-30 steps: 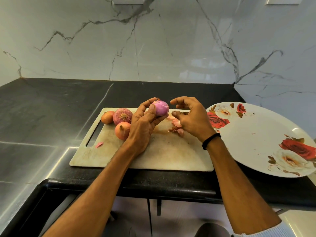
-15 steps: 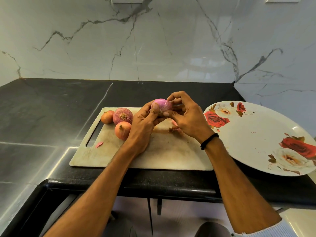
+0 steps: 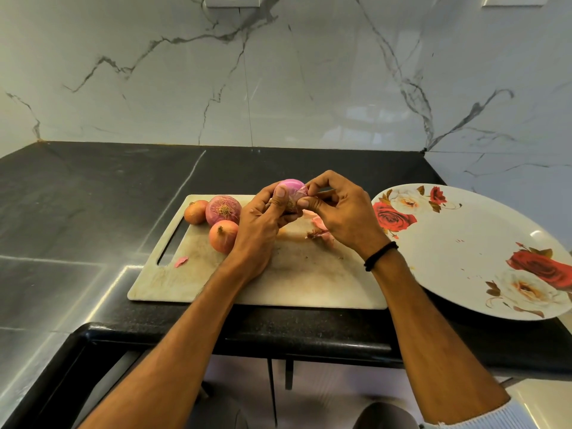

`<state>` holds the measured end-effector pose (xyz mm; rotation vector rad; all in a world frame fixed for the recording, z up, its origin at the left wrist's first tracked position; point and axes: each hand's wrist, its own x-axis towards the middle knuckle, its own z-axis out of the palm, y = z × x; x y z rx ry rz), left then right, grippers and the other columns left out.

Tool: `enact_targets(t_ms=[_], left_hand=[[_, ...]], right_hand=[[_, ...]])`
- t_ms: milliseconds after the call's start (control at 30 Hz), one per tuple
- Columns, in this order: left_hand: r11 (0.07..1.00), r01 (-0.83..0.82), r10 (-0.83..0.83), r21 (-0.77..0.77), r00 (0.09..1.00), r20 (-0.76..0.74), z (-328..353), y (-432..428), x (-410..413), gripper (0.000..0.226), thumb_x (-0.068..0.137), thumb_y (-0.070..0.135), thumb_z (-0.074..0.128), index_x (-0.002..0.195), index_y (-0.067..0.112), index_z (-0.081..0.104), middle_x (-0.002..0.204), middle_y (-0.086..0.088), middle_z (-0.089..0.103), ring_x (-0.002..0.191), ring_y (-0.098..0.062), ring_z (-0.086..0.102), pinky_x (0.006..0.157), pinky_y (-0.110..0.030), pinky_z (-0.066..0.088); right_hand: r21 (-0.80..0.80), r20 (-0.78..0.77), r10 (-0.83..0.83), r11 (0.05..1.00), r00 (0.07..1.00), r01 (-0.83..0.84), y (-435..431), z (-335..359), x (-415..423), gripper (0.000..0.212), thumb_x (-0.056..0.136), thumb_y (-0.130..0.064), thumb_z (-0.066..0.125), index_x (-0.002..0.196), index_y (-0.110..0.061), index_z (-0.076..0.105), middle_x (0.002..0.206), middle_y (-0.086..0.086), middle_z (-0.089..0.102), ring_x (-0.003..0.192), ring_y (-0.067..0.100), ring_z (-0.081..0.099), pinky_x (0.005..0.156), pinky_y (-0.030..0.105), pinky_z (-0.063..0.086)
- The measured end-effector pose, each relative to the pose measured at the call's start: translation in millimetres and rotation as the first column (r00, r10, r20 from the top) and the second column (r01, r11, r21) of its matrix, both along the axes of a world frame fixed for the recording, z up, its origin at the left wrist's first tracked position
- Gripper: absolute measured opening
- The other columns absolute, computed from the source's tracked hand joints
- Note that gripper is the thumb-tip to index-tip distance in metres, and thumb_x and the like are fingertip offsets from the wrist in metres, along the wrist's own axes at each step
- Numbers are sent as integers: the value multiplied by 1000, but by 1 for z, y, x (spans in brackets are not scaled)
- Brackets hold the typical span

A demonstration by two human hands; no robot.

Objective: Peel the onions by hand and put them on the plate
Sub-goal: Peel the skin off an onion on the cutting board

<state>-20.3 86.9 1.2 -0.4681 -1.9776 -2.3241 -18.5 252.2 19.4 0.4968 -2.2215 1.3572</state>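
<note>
Onions (image 3: 223,210) crowd the board (image 3: 294,283), far left; front open.

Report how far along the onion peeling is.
Done: nothing is on the plate yet; only peel scraps lie on the cutting board. In hand: the left hand holds a pink onion while the right hand pinches its skin. Left: finish it, then peel the three unpeeled onions on the board.

Your left hand (image 3: 257,230) and right hand (image 3: 343,212) cover most of the held onion (image 3: 291,184). Your right hand also hides part of the peel scraps (image 3: 318,223), and the plate (image 3: 464,267) runs off the frame's right edge.
</note>
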Motion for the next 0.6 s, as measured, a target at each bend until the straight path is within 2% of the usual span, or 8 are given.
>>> enact_targets(t_ms=[133, 267, 400, 533, 600], left_hand=[[1000, -20, 20, -15, 1000, 4, 1, 1, 1, 47, 96, 38, 51, 131, 7, 57, 116, -15, 70, 109, -29, 68, 99, -43, 54], [999, -34, 34, 5, 999, 18, 1, 1, 1, 49, 93, 38, 54, 130, 6, 56, 117, -13, 69, 110, -25, 69, 97, -39, 55], [999, -45, 45, 19, 999, 23, 0, 2, 2, 54, 92, 39, 57, 131, 3, 52, 115, -16, 69, 107, -26, 70, 95, -38, 56], [996, -57, 54, 68, 997, 52, 1, 3, 1, 65, 85, 45, 61, 130, 1, 46, 120, -21, 65, 106, -27, 71, 97, -41, 56], [995, -56, 51, 79, 996, 71, 2, 3, 1, 63, 86, 45, 60, 131, 3, 46, 122, -20, 63, 105, -26, 71, 95, -40, 56]], right_hand=[[-13, -9, -53, 999, 999, 53, 1, 1, -1, 18, 82, -18, 79, 93, -9, 66, 91, 1, 69, 86, 10, 67, 75, 14, 55], [-12, -33, -32, 999, 999, 32, 1, 1, 1, 20, 84, -16, 77, 102, -12, 68, 90, -10, 67, 85, 2, 65, 74, 11, 53], [-1, -30, -25, 1000, 999, 25, 2, 0, 1, 12, 85, -17, 76, 95, -11, 72, 87, -3, 70, 83, 10, 66, 75, 21, 58], [1, 48, 8, 1000, 999, -8, 5, 3, 4, 6, 86, -14, 75, 88, -12, 70, 76, -5, 66, 70, 6, 61, 63, 13, 50], [12, 67, -31, 999, 997, 30, 8, 3, 3, 5, 86, -12, 73, 85, -14, 69, 74, -5, 64, 70, 6, 60, 60, 11, 49]])
